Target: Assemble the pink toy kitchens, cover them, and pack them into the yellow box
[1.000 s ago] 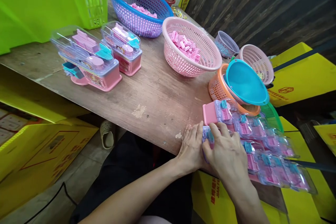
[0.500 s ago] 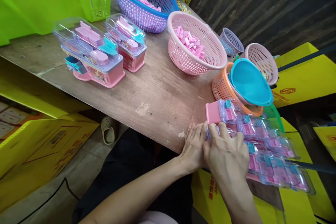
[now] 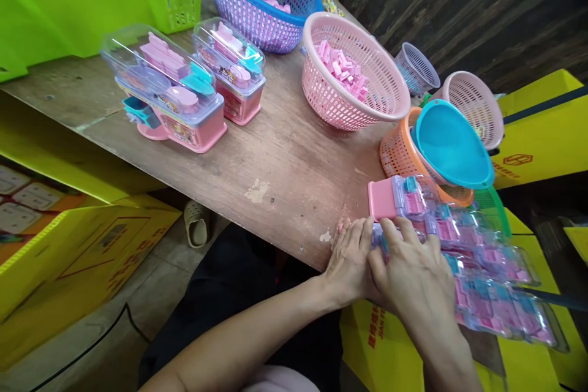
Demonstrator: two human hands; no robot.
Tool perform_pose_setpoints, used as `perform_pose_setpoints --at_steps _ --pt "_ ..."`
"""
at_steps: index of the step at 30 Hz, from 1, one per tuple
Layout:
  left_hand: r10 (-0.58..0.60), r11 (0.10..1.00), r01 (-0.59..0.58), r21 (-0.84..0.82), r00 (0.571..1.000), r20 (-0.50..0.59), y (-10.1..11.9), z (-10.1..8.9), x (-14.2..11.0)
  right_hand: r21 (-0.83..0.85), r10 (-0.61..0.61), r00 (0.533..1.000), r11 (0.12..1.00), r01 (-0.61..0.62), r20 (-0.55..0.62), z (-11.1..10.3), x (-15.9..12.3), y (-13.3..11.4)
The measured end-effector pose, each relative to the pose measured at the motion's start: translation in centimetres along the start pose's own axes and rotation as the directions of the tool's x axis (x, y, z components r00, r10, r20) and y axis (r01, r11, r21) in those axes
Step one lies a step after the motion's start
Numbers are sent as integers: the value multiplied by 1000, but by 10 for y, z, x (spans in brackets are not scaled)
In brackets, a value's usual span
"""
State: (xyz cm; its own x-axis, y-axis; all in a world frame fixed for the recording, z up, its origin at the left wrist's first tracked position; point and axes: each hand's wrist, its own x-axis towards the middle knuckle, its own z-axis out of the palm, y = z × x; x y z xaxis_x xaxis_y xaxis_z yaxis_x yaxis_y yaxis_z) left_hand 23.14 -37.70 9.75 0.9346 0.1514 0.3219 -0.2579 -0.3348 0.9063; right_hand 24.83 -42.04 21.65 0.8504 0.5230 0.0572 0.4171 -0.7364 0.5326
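At the table's front edge, my left hand (image 3: 349, 260) presses its fingers flat together against the near end of a pink-and-purple toy case (image 3: 377, 236). My right hand (image 3: 411, 266) curls over the top of that same case, thumb beside the left palm, hiding most of it. Rows of similar toy cases (image 3: 487, 251) with clear domed covers lie to the right of my hands. One more case with a pink base (image 3: 382, 199) lies just beyond my fingers. Farther left stand two toy cases (image 3: 193, 122) (image 3: 241, 98) with pink and turquoise parts under clear covers.
A pink basket (image 3: 316, 95) of small pink pieces stands mid-table, with a blue basket (image 3: 229, 3) behind it. An orange basket (image 3: 395, 150) holds a turquoise bowl (image 3: 454, 141). A green crate (image 3: 92, 6) fills the back left. Yellow cartons (image 3: 114, 263) surround the table.
My right hand's fingers shift slightly over the case, while my left hand stays against its end. The whole view drifts a little, so the table things appear farther right.
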Motion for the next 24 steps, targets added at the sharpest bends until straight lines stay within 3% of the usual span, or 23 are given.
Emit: perform_pose_setpoints --at_steps 8,13,18,20,22,24 --pt "18 999 -18 -40 1000 5 -4 2 0 268 -16 997 963 -4 74 12 8 18" --pt "13 999 -8 -50 995 100 -7 1 0 453 55 998 890 -43 -13 24 -8 30" --pt "24 990 17 -141 959 282 -8 35 19 406 216 970 901 -154 -110 55 -23 49" --pt "87 990 -43 -137 938 335 -2 39 31 364 259 959 910 -200 -120 67 -21 60" --pt "188 982 -168 -87 925 331 8 16 43 351 261 953 916 -194 -153 77 -17 71" --pt "242 963 -260 67 949 201 20 -41 53 358 255 941 919 -164 -221 82 -16 78"
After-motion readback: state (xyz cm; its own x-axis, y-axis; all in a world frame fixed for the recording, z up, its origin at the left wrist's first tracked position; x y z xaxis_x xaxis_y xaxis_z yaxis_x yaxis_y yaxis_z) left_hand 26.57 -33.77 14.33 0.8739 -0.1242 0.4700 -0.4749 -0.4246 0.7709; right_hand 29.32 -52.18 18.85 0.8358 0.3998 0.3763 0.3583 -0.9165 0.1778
